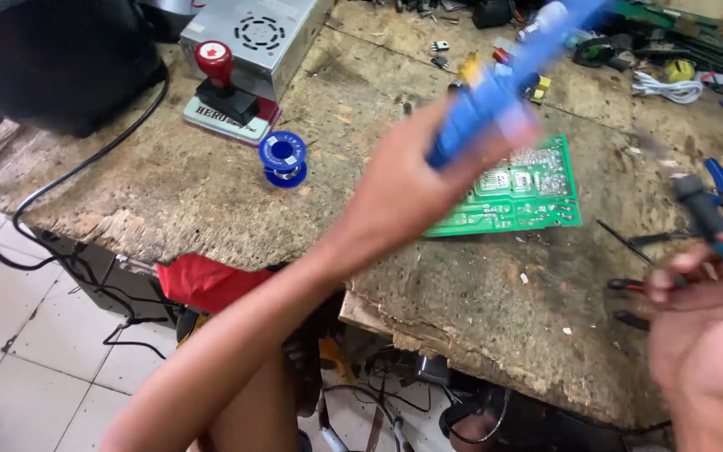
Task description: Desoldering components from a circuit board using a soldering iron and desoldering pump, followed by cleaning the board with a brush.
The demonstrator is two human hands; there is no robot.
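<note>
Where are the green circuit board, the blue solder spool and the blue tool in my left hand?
green circuit board (537, 205): head view, on the bare lower right part of the board.
blue solder spool (284, 156): head view, on its top flange.
blue tool (483, 105): head view, on its blurred barrel above the left hand (403, 197).

left hand (403, 188): grips blue tool (495, 88) | right hand (709, 322): holds dark-handled tool (700, 209) | green circuit board (516, 192) on workbench (211, 192)
</note>
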